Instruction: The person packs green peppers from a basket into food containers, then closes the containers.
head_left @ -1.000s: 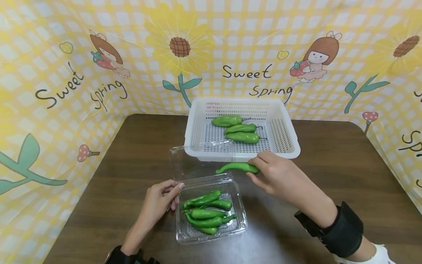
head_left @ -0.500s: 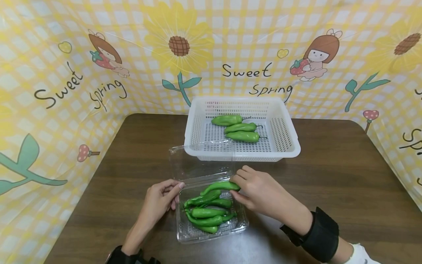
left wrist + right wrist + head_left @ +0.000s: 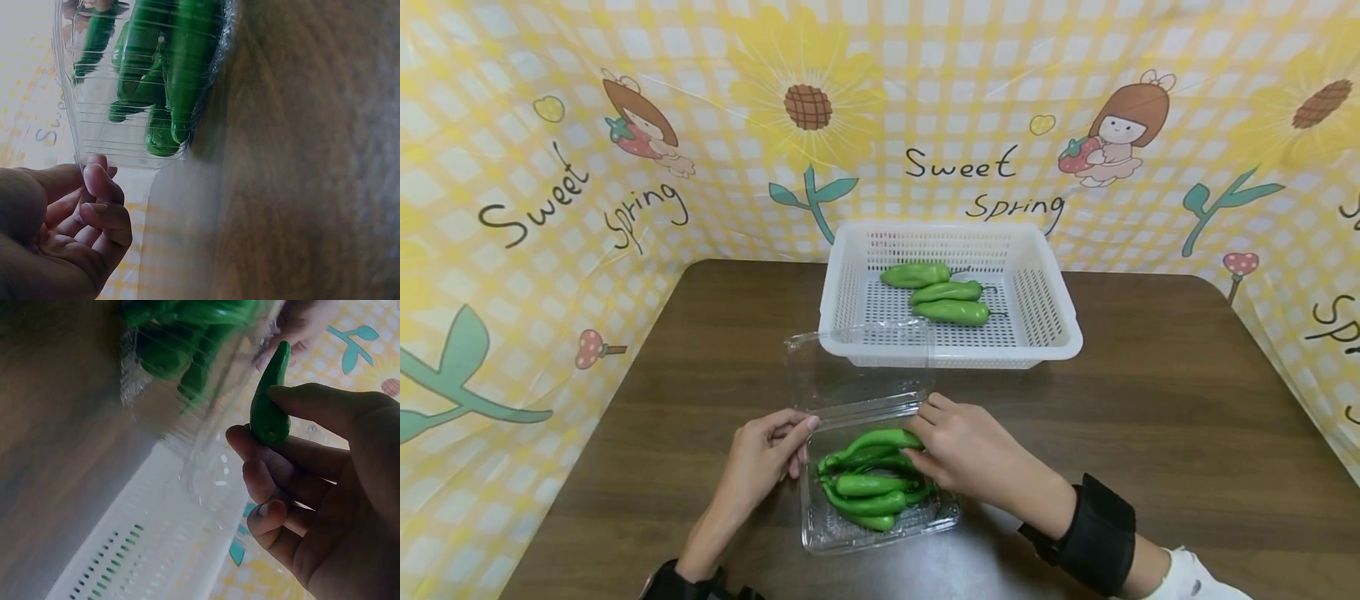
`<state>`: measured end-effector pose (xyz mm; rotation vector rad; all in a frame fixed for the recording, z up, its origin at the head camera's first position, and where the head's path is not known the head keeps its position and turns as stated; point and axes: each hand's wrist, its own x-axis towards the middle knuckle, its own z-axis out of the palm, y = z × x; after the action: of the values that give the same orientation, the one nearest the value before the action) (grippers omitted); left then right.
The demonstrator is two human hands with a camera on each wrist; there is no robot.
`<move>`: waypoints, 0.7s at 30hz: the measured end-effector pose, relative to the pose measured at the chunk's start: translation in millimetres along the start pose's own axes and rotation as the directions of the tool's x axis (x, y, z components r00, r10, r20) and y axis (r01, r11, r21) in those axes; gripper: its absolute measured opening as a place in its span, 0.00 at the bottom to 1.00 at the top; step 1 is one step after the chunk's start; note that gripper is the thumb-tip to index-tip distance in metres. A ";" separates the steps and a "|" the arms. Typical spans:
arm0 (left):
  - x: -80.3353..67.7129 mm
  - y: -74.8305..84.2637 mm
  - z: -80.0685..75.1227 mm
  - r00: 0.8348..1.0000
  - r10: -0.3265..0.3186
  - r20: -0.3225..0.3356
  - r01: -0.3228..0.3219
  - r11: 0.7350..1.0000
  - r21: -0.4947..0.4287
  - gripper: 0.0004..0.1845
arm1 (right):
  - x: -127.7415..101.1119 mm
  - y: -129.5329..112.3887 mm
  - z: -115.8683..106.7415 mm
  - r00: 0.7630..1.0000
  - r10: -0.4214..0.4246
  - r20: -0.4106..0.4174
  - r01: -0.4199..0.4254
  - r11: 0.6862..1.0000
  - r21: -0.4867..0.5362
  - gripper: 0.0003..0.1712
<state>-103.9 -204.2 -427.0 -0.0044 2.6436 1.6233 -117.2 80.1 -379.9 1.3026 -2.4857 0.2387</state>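
Observation:
A clear plastic clamshell box [image 3: 940, 518] sits open on the brown table near me, with several green peppers [image 3: 868, 503] inside. My right hand [image 3: 958, 446] pinches one green pepper [image 3: 880, 440] [image 3: 270, 406] between thumb and fingers, low over the pile in the box. My left hand [image 3: 775, 446] touches the box's left rim [image 3: 84, 164] with curled fingertips. The box's transparent lid [image 3: 850, 367] stands up behind it. Farther back, a white perforated basket [image 3: 1052, 321] holds three more green peppers [image 3: 951, 311].
Yellow checked cloth printed with sunflowers and "Sweet Spring" [image 3: 962, 167] walls the table at the back and both sides. Bare brown tabletop [image 3: 1187, 400] stretches right of the basket and box. Black wrist bands sit on both forearms [image 3: 1093, 533].
My right hand carried the pepper from beside the basket's front edge down and left to the clamshell box, lowering it onto the pile. My left hand stayed at the box's rim.

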 end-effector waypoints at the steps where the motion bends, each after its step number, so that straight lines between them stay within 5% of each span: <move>1: -0.1 -0.1 0.0 1.000 0.000 0.000 0.000 1.000 0.000 0.09 | 0.4 -0.6 1.5 1.000 -0.003 0.006 0.003 1.000 -0.001 0.10; 21: 1.0 -2.0 -1.4 1.000 0.019 0.012 -0.019 1.000 -0.007 0.10 | 4.7 -8.3 21.5 0.998 0.006 0.067 0.001 0.993 -0.114 0.11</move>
<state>-104.9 -206.4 -428.2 0.0307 2.6369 1.6324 -117.3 65.5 -398.3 1.2804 -2.5159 0.0528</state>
